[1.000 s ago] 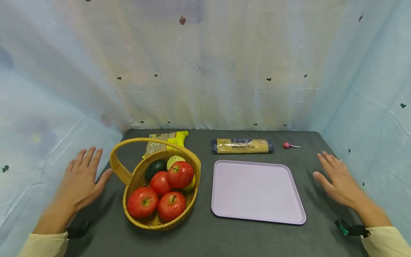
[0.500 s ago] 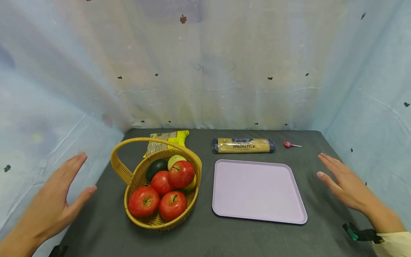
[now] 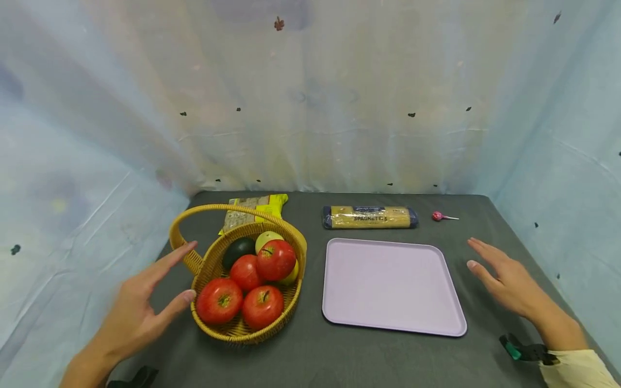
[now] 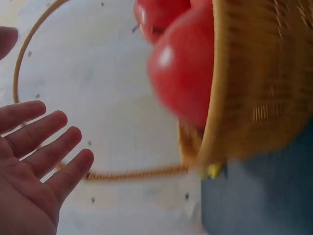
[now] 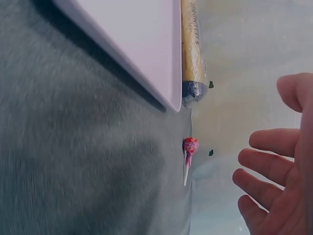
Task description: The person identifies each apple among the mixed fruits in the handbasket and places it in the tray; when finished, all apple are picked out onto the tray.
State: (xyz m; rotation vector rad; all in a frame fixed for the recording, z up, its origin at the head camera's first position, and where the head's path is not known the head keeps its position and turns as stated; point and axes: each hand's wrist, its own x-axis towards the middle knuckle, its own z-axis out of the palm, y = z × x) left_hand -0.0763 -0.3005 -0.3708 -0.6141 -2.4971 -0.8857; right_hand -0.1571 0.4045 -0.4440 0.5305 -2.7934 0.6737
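My left hand (image 3: 138,310) is at the left side of the yellow wicker basket (image 3: 239,338), fingers extended and thumb apart, holding nothing. In the left wrist view its spread fingers (image 4: 63,181) overlap the basket's arched handle (image 4: 137,174). Inside the basket lie several red apples (image 3: 262,307), a dark green avocado (image 3: 237,252) and a pale green fruit (image 3: 268,240), with a yellow fruit partly hidden behind an apple. My right hand (image 3: 509,283) hovers to the right of the lilac tray (image 3: 394,285), fingers relaxed and nothing in it. The right wrist view shows a lollipop (image 5: 190,147) beyond it.
Behind the tray lies a packet of spaghetti (image 3: 371,217), with the lollipop to its right. A yellow bag (image 3: 276,203) with a clear window sits behind the basket, partly covered by it. Pale curtains (image 3: 339,108) enclose the dark table (image 3: 339,358) at the back and sides.
My left hand first drew back toward the lower left, then came right to the basket's side. My right hand has shifted slightly left, toward the tray. Basket, tray and packets stay put.
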